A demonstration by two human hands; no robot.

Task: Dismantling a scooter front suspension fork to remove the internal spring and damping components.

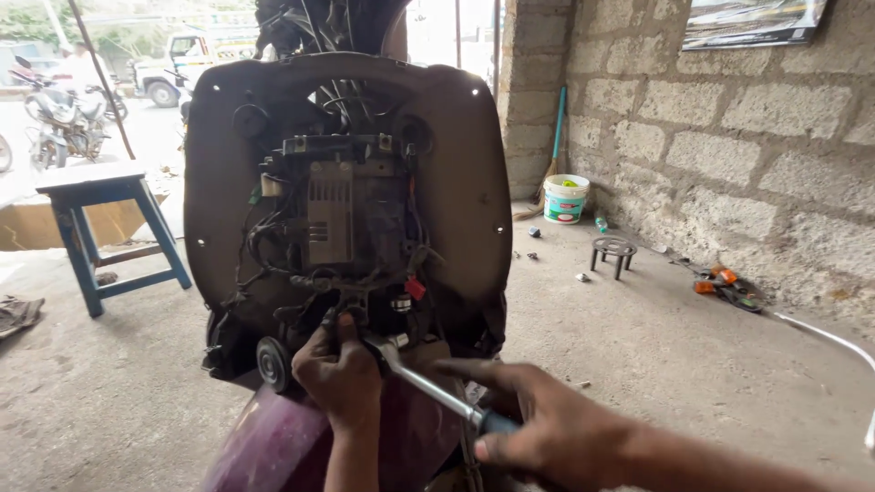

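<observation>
Blue stool point(100, 196), purple scooter fender point(273, 442)

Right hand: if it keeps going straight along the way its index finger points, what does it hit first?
The right hand points up-left along the ratchet wrench. First in line is probably the left hand at the wrench head, then the scooter's wiring cluster. Depth is unclear.

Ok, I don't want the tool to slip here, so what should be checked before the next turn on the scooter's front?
1. Left hand steadies the tool head under the wiring: ok.
2. Right hand grips the ratchet wrench by its blue handle: ok.
3. Socket seated on the fastener: cannot tell, the fingers hide it.
4. Loose wires clear of the tool: cannot tell.
5. Front panel open, parts exposed: ok.
</observation>
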